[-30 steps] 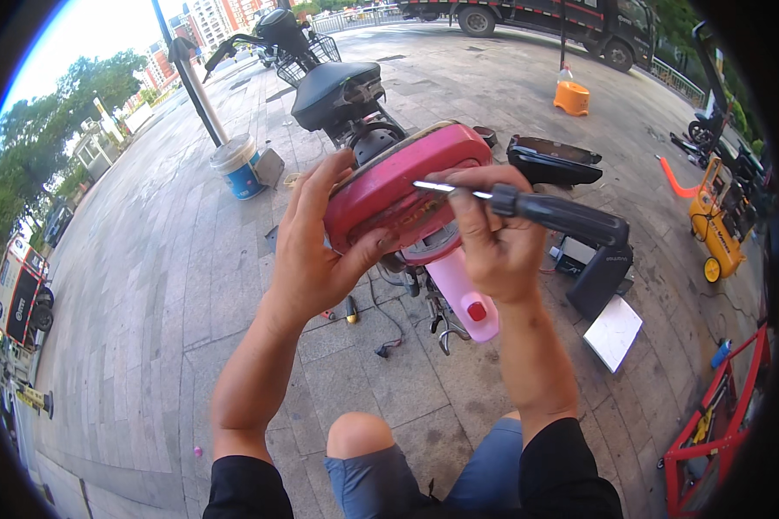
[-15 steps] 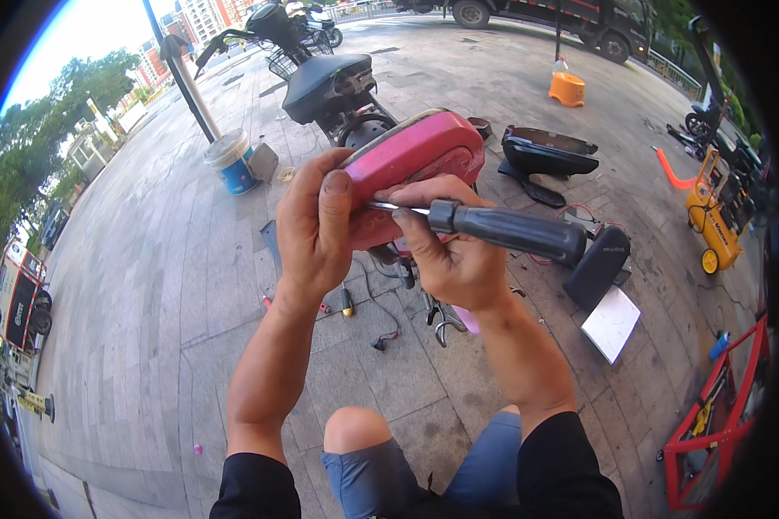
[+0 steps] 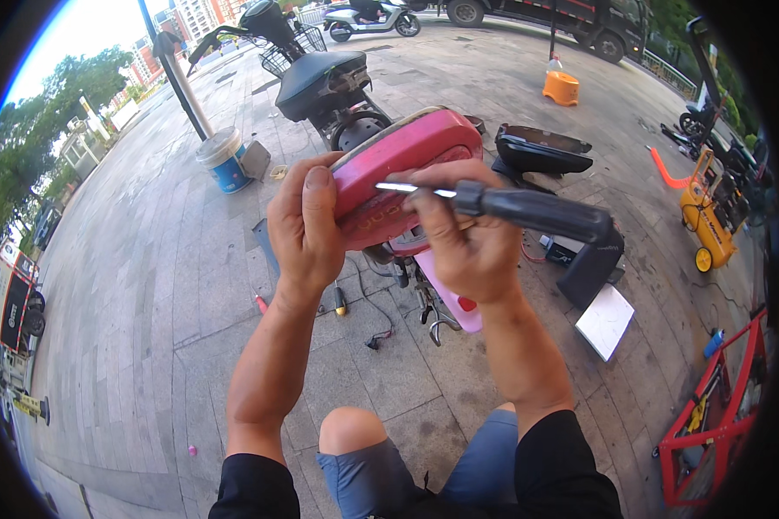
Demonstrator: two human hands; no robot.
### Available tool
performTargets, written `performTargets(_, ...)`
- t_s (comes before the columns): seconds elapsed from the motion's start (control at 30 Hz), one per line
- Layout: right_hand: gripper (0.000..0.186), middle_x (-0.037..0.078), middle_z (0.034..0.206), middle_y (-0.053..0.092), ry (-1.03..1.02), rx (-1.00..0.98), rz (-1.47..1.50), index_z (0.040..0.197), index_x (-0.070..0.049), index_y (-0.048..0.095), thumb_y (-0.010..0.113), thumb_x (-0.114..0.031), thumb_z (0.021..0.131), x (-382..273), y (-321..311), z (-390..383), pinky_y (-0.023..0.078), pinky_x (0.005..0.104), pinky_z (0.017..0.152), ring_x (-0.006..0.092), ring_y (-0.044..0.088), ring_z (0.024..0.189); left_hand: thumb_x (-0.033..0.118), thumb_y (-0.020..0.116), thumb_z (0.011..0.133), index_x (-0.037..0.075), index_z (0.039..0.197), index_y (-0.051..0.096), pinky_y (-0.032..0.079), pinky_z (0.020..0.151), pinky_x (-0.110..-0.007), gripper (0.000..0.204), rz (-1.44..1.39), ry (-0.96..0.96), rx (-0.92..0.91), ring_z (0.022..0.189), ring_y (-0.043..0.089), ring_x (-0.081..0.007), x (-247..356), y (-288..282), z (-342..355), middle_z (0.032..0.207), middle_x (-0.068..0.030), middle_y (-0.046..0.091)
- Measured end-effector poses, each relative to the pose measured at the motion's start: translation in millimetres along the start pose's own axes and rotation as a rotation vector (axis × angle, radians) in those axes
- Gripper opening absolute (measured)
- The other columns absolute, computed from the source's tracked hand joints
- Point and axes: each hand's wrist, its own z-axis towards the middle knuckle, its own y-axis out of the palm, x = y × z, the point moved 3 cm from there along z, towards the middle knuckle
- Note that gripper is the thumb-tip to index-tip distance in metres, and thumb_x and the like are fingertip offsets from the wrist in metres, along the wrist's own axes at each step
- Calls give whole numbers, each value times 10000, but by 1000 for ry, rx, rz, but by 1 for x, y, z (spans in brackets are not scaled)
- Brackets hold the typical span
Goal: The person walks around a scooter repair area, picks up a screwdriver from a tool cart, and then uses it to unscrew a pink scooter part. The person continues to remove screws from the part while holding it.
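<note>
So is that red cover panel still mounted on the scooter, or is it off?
Off. The left hand holds the red cover panel up in the air, clear of the scooter.

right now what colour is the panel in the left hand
Red to pinkish panel, clearest in the head view, gripped by the left hand.

I've got one view only, worn on the head, looking down and forward over my own forearms, which rise from the lower edge. It sits close: the left hand (image 3: pixel 307 229) and right hand (image 3: pixel 463 246) fill the centre, fingers near mid-frame. Beyond the fingers the paved ground (image 3: pixel 147 285) runs off to a street, bending toward the dark round rim. Below the fingers, my knee (image 3: pixel 355 437). No second view shares anything here.
</note>
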Motion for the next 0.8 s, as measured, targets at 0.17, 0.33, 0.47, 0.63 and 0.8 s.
performTargets(0.17, 109, 12, 812, 655, -91, -88, -88, 1047, -21, 635, 618, 9, 944, -2, 6, -1, 483, 208, 598, 66, 614, 682, 279, 435, 1052, -39, 1120, 642, 468, 830, -254, 385, 25, -64, -48, 891, 576, -98, 0, -1, -2, 990, -72, 658)
performTargets(0.33, 129, 38, 868, 660, 82, 3, 60, 1050, -32, 636, 638, 10, 928, 4, 3, -3, 494, 208, 652, 82, 637, 761, 263, 443, 1041, -35, 1092, 653, 467, 791, -261, 368, 4, -1, -8, 843, 573, -103, 0, 1, -1, 928, -69, 657)
performTargets(0.47, 112, 52, 876, 660, 94, 72, 134, 1060, -14, 603, 614, 2, 950, 1, -3, 1, 518, 204, 672, 84, 646, 793, 234, 462, 1020, -31, 1042, 674, 463, 735, -280, 340, -3, 4, 16, 788, 573, -119, 1, 3, 0, 834, -77, 659)
performTargets(0.63, 88, 52, 855, 667, 22, 0, -21, 1059, -7, 600, 592, -23, 972, -1, -2, 6, 524, 188, 680, 64, 644, 779, 240, 459, 1022, -24, 1044, 677, 464, 739, -283, 342, -7, 1, 21, 790, 579, -126, -1, 2, 0, 846, -84, 664)
performTargets(0.8, 119, 53, 894, 654, 8, -16, -7, 1083, -12, 604, 599, -10, 964, 1, 0, 3, 515, 191, 689, 73, 642, 795, 240, 453, 1023, -21, 1043, 680, 466, 737, -292, 346, -21, 5, 40, 778, 586, -141, -4, 3, -1, 841, -96, 671)
